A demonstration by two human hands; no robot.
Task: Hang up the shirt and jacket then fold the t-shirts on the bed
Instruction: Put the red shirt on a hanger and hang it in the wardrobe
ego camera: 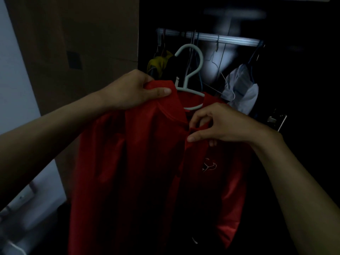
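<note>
The left hand (128,90) is gripping the red shirt (147,162) collar; the right hand (220,124) is pinching its placket, hanger (191,70) hook pointing up toward the rail (220,38) beyond.

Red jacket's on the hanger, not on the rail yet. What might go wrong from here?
1. The left hand grips only the collar of the red jacket, not the pale hanger; the hanger may tilt and shed a shoulder.
2. The right hand pinches the front edge, so no hand steers the hook.
3. The rail already carries hangers and garments; the hook could snag.
</note>
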